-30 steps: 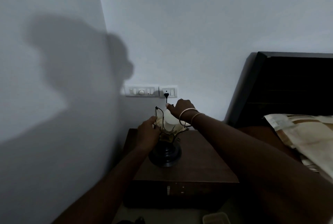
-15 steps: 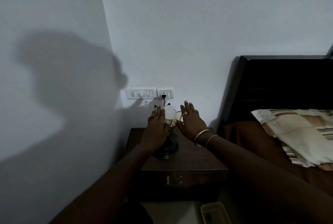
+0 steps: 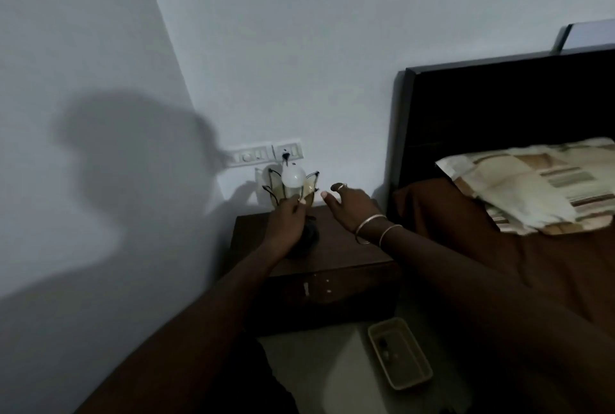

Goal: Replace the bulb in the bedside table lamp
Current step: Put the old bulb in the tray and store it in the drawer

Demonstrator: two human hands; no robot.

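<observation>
From the head camera, the counter (image 3: 336, 247) sits tight in the corner between wall and bed (image 3: 499, 154). The lamp (image 3: 293, 194) stands near its back left edge, white bulb (image 3: 293, 176) seated on top. The left hand (image 3: 286, 224) grips the lamp beneath the bulb. The right hand (image 3: 351, 207) hovers spread wide and empty just beside it. No legible writing.

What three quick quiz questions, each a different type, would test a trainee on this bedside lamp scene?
1. True or false: the right hand grips the bulb.
2. Which hand holds the lamp? A) left B) right C) neither
3. Fill in: the lamp stands on the ____.

Key:
1. False; it is open, beside the lamp.
2. A; the left hand is closed around the lamp under the shade.
3. bedside table.
</observation>
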